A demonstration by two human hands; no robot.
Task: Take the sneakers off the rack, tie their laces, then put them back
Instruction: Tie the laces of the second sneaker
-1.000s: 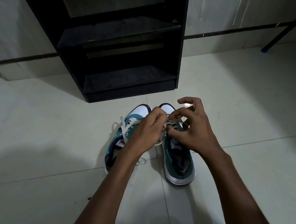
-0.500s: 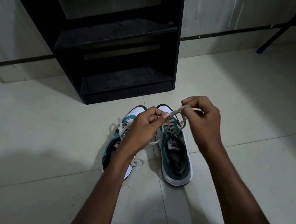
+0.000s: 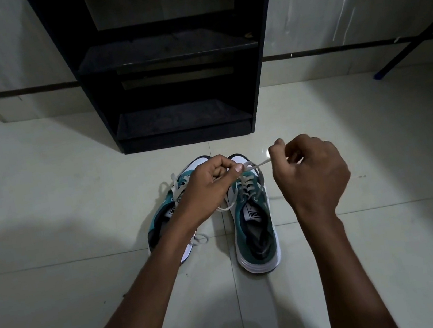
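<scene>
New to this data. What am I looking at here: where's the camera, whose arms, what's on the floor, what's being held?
There is no robot: a person works with bare hands, and the single wide-angle camera sits on their head, looking forward and down. The two forearms entering from the bottom are the wearer's own.

On the tiled floor stand two teal-and-white sneakers side by side, toes toward a black shoe rack whose visible shelves hold nothing.

The left hand and right hand each pinch part of the right sneaker's lace, stretched between them above the shoe. The left sneaker lies partly behind the left forearm, its laces loose.
</scene>
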